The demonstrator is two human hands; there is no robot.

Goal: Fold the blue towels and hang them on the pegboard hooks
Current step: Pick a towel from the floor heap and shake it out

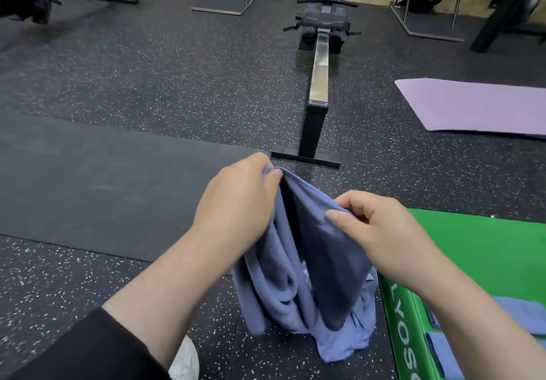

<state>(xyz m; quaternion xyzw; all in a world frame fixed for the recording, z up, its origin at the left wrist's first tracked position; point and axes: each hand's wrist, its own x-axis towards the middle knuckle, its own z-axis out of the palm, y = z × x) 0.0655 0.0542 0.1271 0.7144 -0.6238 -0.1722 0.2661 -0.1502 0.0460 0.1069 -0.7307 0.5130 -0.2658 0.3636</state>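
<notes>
Blue towel (pixel 298 261) pinched at its top edge by left hand (pixel 236 199) and right hand (pixel 381 229), hanging over speckled floor (pixel 147 69); second towel (pixel 520 311) on green box (pixel 472 246).

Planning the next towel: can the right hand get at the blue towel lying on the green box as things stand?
Probably not yet: the right hand and left hand both grip the hanging towel. The other towel lies uncovered on the green box beside it.
</notes>
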